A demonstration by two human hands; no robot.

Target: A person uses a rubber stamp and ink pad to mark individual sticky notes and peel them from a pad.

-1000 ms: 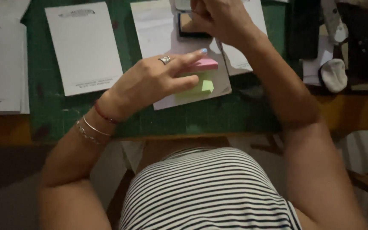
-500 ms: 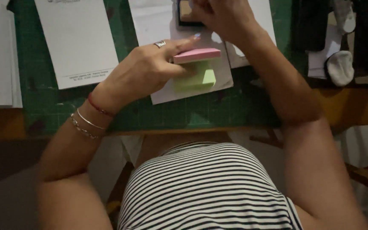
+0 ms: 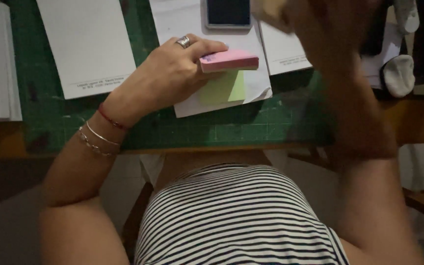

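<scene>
striped shirt [image 3: 236, 216] nearest, below the edge of the green cutting mat [image 3: 172, 127] on the wooden surface [image 3: 6, 142]. no containers visible. on the mat, left hand [image 3: 168, 73], ringed and braceleted, palm down, grip clamped on a pink sticky-note pad [image 3: 229, 60], thumb underneath. just under the pad, a green sticky note [image 3: 224, 87] stuck to a white sheet [image 3: 192, 105]. beyond, a dark phone [image 3: 228, 12] lying flat. right hand [image 3: 320, 24] raised, blurred, grip on something pale; cannot tell how closed. white paper [image 3: 87, 44] farther left.
</scene>
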